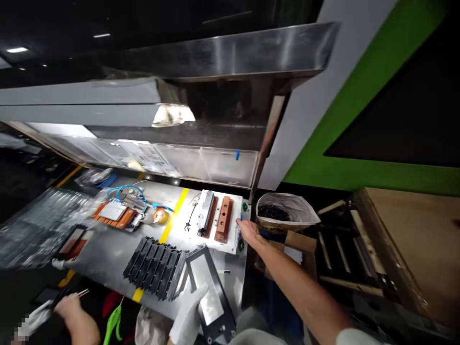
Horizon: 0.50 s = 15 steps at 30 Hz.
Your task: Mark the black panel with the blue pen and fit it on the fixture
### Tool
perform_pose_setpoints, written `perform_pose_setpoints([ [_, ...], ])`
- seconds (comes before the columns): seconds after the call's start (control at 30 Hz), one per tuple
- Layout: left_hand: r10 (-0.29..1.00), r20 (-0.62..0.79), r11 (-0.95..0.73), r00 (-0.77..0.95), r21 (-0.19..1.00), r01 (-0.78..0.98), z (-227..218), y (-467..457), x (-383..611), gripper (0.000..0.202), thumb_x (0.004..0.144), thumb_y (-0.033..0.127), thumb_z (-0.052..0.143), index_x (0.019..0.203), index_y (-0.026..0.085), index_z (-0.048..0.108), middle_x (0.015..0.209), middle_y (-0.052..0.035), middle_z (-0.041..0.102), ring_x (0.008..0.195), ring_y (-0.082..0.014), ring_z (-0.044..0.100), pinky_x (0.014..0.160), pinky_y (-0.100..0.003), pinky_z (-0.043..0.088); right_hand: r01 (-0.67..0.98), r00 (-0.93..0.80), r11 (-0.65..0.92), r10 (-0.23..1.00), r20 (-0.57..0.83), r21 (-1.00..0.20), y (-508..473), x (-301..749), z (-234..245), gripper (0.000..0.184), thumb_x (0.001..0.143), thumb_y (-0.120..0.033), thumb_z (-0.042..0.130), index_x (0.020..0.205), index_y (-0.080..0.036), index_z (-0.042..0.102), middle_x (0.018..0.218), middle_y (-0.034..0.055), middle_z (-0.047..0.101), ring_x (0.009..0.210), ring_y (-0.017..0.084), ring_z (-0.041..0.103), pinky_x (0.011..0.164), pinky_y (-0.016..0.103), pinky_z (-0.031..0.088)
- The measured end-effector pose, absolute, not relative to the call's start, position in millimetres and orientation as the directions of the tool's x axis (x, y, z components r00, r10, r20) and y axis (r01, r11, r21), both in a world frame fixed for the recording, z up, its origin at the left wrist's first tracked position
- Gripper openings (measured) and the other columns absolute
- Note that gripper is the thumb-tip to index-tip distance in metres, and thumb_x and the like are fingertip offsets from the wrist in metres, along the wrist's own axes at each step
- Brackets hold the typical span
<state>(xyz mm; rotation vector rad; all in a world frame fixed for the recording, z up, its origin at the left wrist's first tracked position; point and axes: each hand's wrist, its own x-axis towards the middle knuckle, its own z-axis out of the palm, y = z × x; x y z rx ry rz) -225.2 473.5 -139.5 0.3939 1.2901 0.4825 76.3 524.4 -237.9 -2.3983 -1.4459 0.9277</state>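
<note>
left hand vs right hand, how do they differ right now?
The left hand wears a white glove; the right hand is bare. The left hand grips a black rectangular frame near the table's front edge; the right hand is stretched out to the right edge of the white fixture plate, fingers on it, not closed on anything. Both are over the same metal table.

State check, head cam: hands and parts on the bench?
right hand: bare, open, fingertips on the white fixture plate's edge
left hand: white glove, gripping black frame
black frame: tilted, near bench edge
white fixture plate: flat, two bars on it
bin bag: open
</note>
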Motion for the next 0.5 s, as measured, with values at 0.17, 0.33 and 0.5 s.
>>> perform_pose_setpoints([
  [0.17, 0.629, -0.745, 0.777, 0.222, 0.607, -0.165, -110.3, 467.3, -197.0, 0.095, 0.074, 0.032, 0.084, 0.156, 0.027, 0.037, 0.143, -0.0096, 0.067, 0.147, -0.0318, 0.048, 0.129, -0.048, 0.035, 0.705, 0.367, -0.448, 0.894, -0.257, -0.551, 482.5, 88.9, -223.1, 0.028, 0.089, -0.016, 0.049, 0.110, -0.021, 0.066, 0.100, 0.0103, 0.070, 0.088, 0.026, 0.063, 0.077, 0.034, 0.039],
  [0.33, 0.530, -0.766, 0.835, 0.365, 0.547, -0.064, -106.6, 468.2, -169.6, 0.077, 0.077, 0.035, 0.082, 0.146, 0.020, 0.050, 0.134, -0.0139, 0.072, 0.143, -0.0338, 0.052, 0.124, -0.049, 0.040, 0.434, 0.653, -0.510, 0.746, -0.131, -0.742, 414.6, 100.3, -190.4, 0.040, 0.102, -0.054, 0.032, 0.098, -0.023, 0.056, 0.082, 0.0056, 0.066, 0.078, 0.024, 0.062, 0.075, 0.035, 0.045],
  [0.5, 0.482, -0.663, 0.808, 0.573, 0.589, 0.001, -96.9, 467.8, -141.8, 0.065, 0.082, 0.036, 0.078, 0.140, 0.020, 0.054, 0.125, -0.0127, 0.076, 0.120, -0.0288, 0.068, 0.104, -0.043, 0.054, -0.293, 0.701, -0.175, 0.629, -0.336, -0.940, 367.4, 101.4, -138.7, 0.063, 0.099, -0.073, 0.030, 0.121, -0.022, 0.059, 0.090, 0.0071, 0.073, 0.086, 0.024, 0.070, 0.081, 0.037, 0.055],
])
